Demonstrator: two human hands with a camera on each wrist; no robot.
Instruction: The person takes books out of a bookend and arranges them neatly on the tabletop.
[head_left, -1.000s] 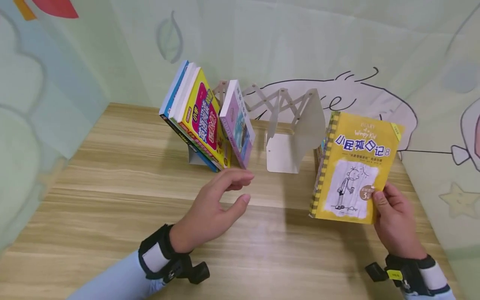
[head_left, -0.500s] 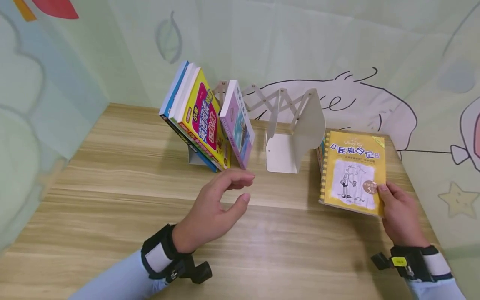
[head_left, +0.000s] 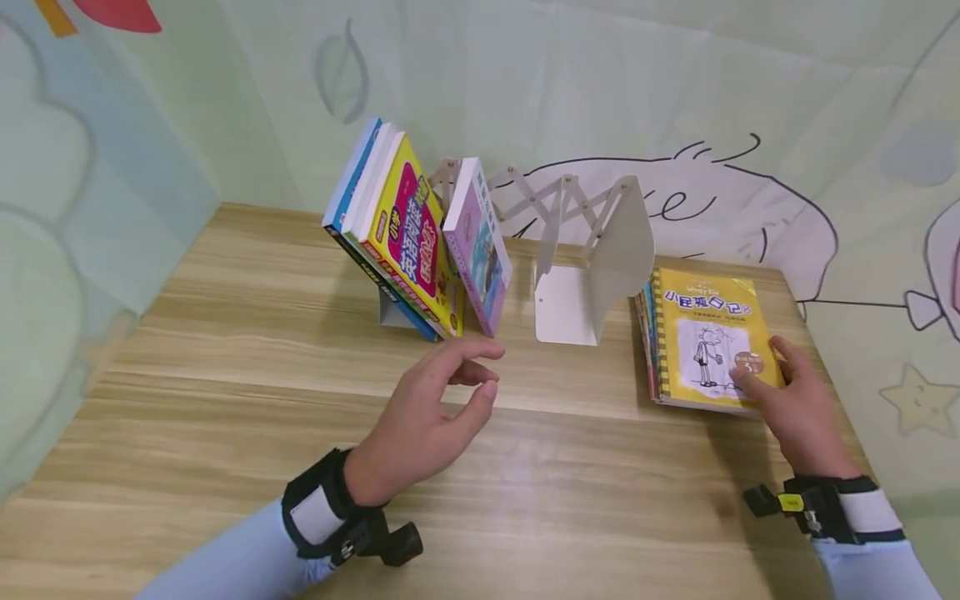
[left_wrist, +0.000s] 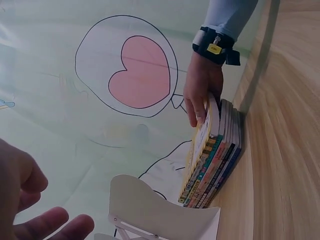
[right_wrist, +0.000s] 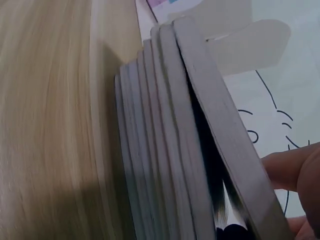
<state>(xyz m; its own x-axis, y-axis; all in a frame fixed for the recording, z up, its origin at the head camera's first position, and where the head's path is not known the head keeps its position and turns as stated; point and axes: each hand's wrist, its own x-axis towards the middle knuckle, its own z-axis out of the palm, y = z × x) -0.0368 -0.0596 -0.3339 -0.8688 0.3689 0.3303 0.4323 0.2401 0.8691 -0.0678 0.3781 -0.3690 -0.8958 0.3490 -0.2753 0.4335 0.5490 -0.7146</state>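
A yellow comic-style paperback book (head_left: pixel 708 333) lies on top of a stack of books (left_wrist: pixel 227 145) at the right end of the desk. My right hand (head_left: pixel 806 408) grips its right edge, thumb on the cover. In the right wrist view a dark gap parts this yellow book (right_wrist: pixel 227 122) from the stack (right_wrist: pixel 165 135) on the hand's side. My left hand (head_left: pixel 431 417) hovers over the desk with relaxed fingers and holds nothing. Nearest to it is a leaning purple book (head_left: pixel 480 250).
A white expandable book rack (head_left: pixel 622 242) stands at the back, with a free bay next to the stack. Several books, one a yellow workbook (head_left: pixel 412 242), lean at its left end. A printed curtain (head_left: pixel 600 83) hangs behind the wooden desk (head_left: pixel 225 400).
My right hand has brought the yellow book down from a raised, tilted position onto the stack, and its thumb has slid further over the cover. The left hand stays nearly still.
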